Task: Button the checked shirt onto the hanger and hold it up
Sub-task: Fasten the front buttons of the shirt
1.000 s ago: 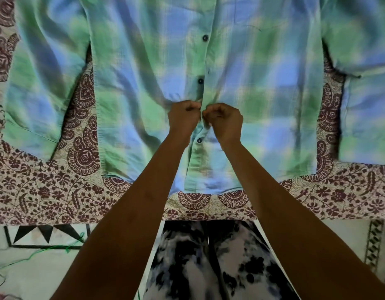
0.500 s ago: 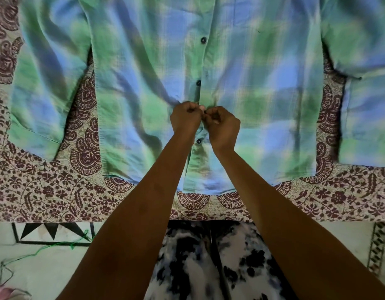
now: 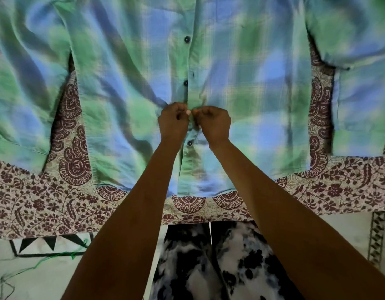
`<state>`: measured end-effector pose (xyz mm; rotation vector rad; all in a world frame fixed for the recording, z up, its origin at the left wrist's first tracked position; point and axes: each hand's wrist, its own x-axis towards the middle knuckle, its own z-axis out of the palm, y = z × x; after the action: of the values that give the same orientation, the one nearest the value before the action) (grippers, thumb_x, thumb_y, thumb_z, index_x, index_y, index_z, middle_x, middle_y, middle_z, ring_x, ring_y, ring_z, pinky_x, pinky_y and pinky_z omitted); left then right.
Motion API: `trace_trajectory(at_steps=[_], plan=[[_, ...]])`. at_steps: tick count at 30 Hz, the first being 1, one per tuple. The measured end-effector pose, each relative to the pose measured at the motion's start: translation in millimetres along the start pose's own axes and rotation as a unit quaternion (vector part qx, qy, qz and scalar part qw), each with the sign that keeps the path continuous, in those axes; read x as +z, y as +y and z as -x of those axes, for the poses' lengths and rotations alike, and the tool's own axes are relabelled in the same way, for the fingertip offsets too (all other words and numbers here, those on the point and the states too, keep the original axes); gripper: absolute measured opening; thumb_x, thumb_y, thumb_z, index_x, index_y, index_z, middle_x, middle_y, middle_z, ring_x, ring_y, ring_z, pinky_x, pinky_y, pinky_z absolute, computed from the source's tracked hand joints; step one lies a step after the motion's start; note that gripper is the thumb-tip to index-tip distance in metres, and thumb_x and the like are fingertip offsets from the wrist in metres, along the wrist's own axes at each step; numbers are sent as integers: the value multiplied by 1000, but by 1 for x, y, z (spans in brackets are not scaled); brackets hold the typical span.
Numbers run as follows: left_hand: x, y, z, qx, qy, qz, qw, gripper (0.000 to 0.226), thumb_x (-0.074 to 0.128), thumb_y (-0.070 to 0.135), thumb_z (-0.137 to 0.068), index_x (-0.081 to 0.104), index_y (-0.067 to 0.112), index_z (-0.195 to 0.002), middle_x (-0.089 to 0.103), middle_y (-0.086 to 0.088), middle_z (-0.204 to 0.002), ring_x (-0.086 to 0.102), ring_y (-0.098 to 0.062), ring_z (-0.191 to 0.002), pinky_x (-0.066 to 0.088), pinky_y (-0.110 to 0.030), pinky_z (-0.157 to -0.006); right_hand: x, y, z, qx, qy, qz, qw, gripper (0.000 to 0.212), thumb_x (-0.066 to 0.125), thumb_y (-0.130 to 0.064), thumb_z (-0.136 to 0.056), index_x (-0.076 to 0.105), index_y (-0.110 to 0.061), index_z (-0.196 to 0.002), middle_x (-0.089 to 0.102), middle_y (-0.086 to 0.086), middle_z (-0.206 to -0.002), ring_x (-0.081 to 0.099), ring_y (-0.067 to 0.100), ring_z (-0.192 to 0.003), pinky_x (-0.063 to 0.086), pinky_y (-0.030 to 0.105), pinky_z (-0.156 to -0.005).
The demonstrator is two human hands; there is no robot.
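Patterned bedsheet (image 3: 74,204), maroon floral and paisley print on cream, covers the work surface; pale floor with a black triangle border (image 3: 48,243) and a loose green thread (image 3: 57,256) below its near edge.

Head view only:
- checked shirt (image 3: 263,87), green/blue, lies flat and face up on the sheet, hem toward the person, sleeves spread to both sides. Fabric wrinkled on the left-hand half.
- left hand (image 3: 173,123) and right hand (image 3: 213,123) are fisted side by side on the front placket, knuckles nearly touching. Each pinches a placket edge between thumb and fingertips, both closed on cloth. Whatever button sits between them is hidden by the fingers.
- 2 dark buttons beyond the hands along the placket: upper button (image 3: 187,39), middle button (image 3: 185,83). Both look fastened.
- 1 lower button (image 3: 189,143) just nearer than the hands, between the wrists.
- Both forearms bare, reaching in from the bottom edge.
- Black-and-white mottled trousers (image 3: 208,263) visible between the forearms, nearer than the sheet edge.
- Hanger: cannot tell, collar area is out of frame.
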<state>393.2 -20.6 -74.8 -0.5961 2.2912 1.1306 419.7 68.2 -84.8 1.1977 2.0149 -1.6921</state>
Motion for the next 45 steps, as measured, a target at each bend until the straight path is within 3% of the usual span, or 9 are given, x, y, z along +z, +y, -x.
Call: trace_trajectory(at_steps=[6,11,14,18,21,23,31,40,45], plan=[[-5,6,0,78,29,-87,993,13,59,11,-83,68,6,-91,71,-11,-91,66,-23,-87,47,-24,-78,-2,2,-14,64,-38,-37,997,40,68,-5,-75,65,-27,-41,58,-7,-42,55,21,-52,54,46,-70],[-14,15,0,95,15,-145,985,8,62,15,-81,64,12,-87,70,-9,-87,65,-24,-87,50,-28,-73,-2,0,-17,79,-49,-11,996,45,60,1,-78,65,-24,-41,61,-7,-45,56,18,-52,52,40,-68],[-26,22,-7,60,-12,-131,990,8,67,12,-73,65,17,-80,71,-7,-88,66,-24,-86,49,-25,-72,-10,-10,-15,50,-76,45,995,41,52,4,-81,67,-22,-53,62,-2,-58,55,16,-59,46,32,-64],[-40,32,-27,69,-33,-62,995,23,62,5,-72,56,24,-61,67,-11,-74,68,-34,-74,57,-45,-72,-17,-26,-12,-115,0,158,981,17,51,-4,-85,67,-5,-89,63,6,-77,53,13,-71,38,10,-61],[-39,43,-40,103,-15,-56,993,19,56,3,-76,67,18,-76,71,-13,-81,67,-28,-73,56,-29,-72,-5,-37,-18,-195,43,149,969,11,59,-6,-80,64,-5,-90,61,3,-73,53,15,-63,36,8,-58],[-36,48,-45,142,-11,-84,986,23,53,2,-78,71,13,-89,72,-9,-87,65,-20,-75,49,-15,-70,3,-44,-24,-199,24,163,966,22,67,-15,-78,61,-5,-96,58,2,-77,51,15,-63,34,15,-56],[-26,50,-55,199,-38,-188,961,15,62,6,-77,71,11,-88,71,-11,-89,66,-28,-85,54,-38,-75,7,-59,-44,-153,31,236,959,21,64,-18,-80,62,-6,-98,68,12,-93,62,27,-84,37,23,-64],[-30,72,-56,94,-2,-75,993,28,68,11,-72,51,28,-58,71,-6,-85,65,-18,-79,50,-24,-74,-5,-57,-34,-112,35,53,992,9,52,-5,-79,61,-4,-80,51,5,-62,44,17,-59,40,28,-63],[-27,82,-57,74,-38,40,996,6,68,6,-72,69,11,-71,71,-15,-78,68,-31,-76,57,-44,-80,0,-56,-28,-81,56,-17,995,18,54,0,-82,69,-4,-91,66,15,-80,54,16,-68,47,33,-75]])
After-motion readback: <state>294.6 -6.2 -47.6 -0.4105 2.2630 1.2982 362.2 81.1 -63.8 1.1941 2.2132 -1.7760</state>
